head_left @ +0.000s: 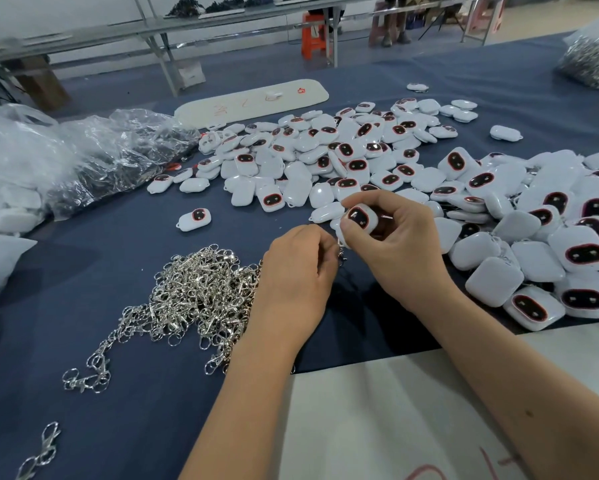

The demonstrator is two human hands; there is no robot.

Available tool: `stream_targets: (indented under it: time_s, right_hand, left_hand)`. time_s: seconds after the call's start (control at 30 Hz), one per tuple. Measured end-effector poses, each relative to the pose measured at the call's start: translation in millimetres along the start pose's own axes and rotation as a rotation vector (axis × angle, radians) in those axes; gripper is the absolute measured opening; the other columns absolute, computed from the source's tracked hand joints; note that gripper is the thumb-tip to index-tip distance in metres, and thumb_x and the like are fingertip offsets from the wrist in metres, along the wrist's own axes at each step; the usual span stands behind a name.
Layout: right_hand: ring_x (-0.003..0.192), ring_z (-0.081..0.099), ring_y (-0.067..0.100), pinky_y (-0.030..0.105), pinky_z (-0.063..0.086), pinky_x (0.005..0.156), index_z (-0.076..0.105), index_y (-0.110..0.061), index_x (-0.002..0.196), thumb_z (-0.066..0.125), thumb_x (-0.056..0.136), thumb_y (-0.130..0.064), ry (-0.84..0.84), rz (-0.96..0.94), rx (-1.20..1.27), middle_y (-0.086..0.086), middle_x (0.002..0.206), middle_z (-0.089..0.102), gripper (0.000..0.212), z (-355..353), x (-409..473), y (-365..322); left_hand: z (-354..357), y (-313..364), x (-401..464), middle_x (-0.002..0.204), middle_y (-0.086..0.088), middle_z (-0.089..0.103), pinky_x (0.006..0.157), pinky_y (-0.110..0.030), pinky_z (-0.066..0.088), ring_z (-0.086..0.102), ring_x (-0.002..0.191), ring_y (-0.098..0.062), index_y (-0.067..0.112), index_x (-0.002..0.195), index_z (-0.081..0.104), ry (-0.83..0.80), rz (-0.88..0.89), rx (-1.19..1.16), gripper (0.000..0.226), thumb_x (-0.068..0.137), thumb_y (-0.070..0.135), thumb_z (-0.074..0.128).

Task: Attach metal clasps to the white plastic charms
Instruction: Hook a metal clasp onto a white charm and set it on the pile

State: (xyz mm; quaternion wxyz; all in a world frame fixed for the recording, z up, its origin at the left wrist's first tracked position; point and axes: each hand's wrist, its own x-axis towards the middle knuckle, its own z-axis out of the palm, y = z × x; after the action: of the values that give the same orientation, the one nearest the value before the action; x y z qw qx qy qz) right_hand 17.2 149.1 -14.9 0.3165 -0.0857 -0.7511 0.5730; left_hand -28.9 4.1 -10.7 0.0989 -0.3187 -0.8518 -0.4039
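Observation:
My right hand (pixel 391 244) grips a white plastic charm (pixel 362 218) with a dark red-rimmed oval face, raised above the blue cloth. My left hand (pixel 296 271) pinches a small metal clasp (pixel 342 255) just below the charm's lower corner; most of the clasp is hidden by my fingers. A tangled heap of silver clasps (pixel 194 292) lies left of my left hand. Several loose white charms (pixel 326 157) spread across the middle of the table, and another heap of charms (pixel 547 244) lies to the right.
Clear plastic bags (pixel 83 161) lie at the left, and a bag of metal parts (pixel 592 60) sits far right. A white board (pixel 253 102) lies beyond the charms. Another white sheet (pixel 377 420) covers the near edge. A single charm (pixel 194 220) sits apart on the blue cloth (pixel 118 258).

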Motion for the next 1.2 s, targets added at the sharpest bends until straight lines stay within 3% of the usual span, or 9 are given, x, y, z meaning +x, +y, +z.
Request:
stream_targets:
  time_s: [0.23, 0.37, 0.53, 0.67, 0.77, 0.83, 0.93, 1.03, 1.2]
  right_hand:
    - [0.070, 0.061, 0.011, 0.029, 0.055, 0.068, 0.077, -0.020, 0.101, 0.076, 0.090, -0.009, 0.010, 0.047, 0.090, 0.005, 0.082, 0.072, 0.016, 2, 1, 4]
    - [0.064, 0.056, 0.008, 0.021, 0.049, 0.061, 0.079, -0.023, 0.101, 0.078, 0.090, -0.014, 0.022, 0.165, 0.227, -0.003, 0.076, 0.069, 0.015, 1, 2, 7]
    - [0.053, 0.049, 0.009, 0.017, 0.042, 0.050, 0.078, -0.015, 0.099, 0.076, 0.090, -0.009, -0.002, 0.279, 0.466, 0.001, 0.071, 0.062, 0.011, 1, 4, 8]
    - [0.051, 0.048, 0.008, 0.015, 0.038, 0.046, 0.076, -0.013, 0.095, 0.078, 0.082, -0.015, -0.015, 0.321, 0.557, -0.001, 0.066, 0.058, 0.013, 2, 5, 7]
    - [0.053, 0.049, 0.008, 0.015, 0.038, 0.046, 0.074, -0.013, 0.094, 0.082, 0.085, -0.011, -0.045, 0.333, 0.609, 0.000, 0.071, 0.058, 0.012, 2, 5, 6]
    - [0.057, 0.049, 0.009, 0.015, 0.039, 0.048, 0.072, -0.009, 0.099, 0.082, 0.082, -0.013, -0.104, 0.340, 0.679, 0.005, 0.079, 0.059, 0.021, 1, 5, 5]
    - [0.062, 0.054, 0.010, 0.017, 0.043, 0.053, 0.070, -0.007, 0.104, 0.083, 0.080, -0.007, -0.198, 0.357, 0.764, 0.014, 0.092, 0.062, 0.027, -1, 5, 4]
    - [0.065, 0.057, 0.010, 0.017, 0.048, 0.056, 0.067, -0.005, 0.105, 0.078, 0.080, -0.009, -0.241, 0.360, 0.748, 0.013, 0.090, 0.065, 0.028, -1, 4, 2]
    - [0.063, 0.059, 0.011, 0.020, 0.050, 0.056, 0.065, -0.001, 0.110, 0.068, 0.091, -0.005, -0.289, 0.359, 0.623, 0.024, 0.097, 0.060, 0.019, -1, 2, -1]
  left_hand:
    - [-3, -5, 2, 0.083, 0.007, 0.064, 0.077, -0.039, 0.048, 0.057, 0.080, -0.014, 0.014, 0.085, 0.067, -0.003, 0.025, -0.043, 0.012, 0.096, 0.010, 0.064]
    - [-6, -4, 3, 0.086, 0.006, 0.066, 0.076, -0.031, 0.049, 0.060, 0.082, -0.011, 0.014, 0.091, 0.069, 0.032, 0.066, -0.107, 0.008, 0.097, 0.013, 0.064]
    - [-6, 0, 1, 0.089, 0.011, 0.072, 0.072, -0.014, 0.050, 0.066, 0.086, -0.004, 0.021, 0.092, 0.074, 0.025, -0.082, -0.331, 0.013, 0.091, 0.008, 0.072]
    - [-4, 2, 4, 0.081, 0.011, 0.073, 0.074, -0.017, 0.051, 0.066, 0.077, -0.004, 0.025, 0.084, 0.073, 0.046, -0.156, -0.426, 0.020, 0.088, 0.005, 0.075]
    - [-3, 1, 4, 0.079, 0.004, 0.074, 0.082, -0.035, 0.059, 0.070, 0.079, -0.016, 0.023, 0.083, 0.073, 0.080, -0.195, -0.470, 0.021, 0.090, 0.004, 0.073]
    - [-2, -1, 3, 0.077, 0.004, 0.074, 0.083, -0.044, 0.060, 0.072, 0.078, -0.019, 0.024, 0.081, 0.072, 0.086, -0.190, -0.423, 0.023, 0.091, 0.003, 0.071]
    - [-4, -4, 3, 0.071, 0.010, 0.073, 0.077, -0.035, 0.059, 0.071, 0.071, -0.011, 0.022, 0.078, 0.071, 0.059, -0.180, -0.299, 0.022, 0.090, 0.004, 0.072]
    - [-10, -6, 3, 0.067, 0.011, 0.070, 0.069, -0.022, 0.053, 0.066, 0.067, -0.006, 0.022, 0.077, 0.072, 0.029, -0.132, -0.148, 0.019, 0.089, 0.007, 0.073]
    - [-16, -1, 3, 0.068, 0.009, 0.065, 0.067, -0.029, 0.048, 0.060, 0.067, -0.009, 0.020, 0.079, 0.072, -0.077, -0.062, 0.011, 0.014, 0.090, 0.012, 0.072]
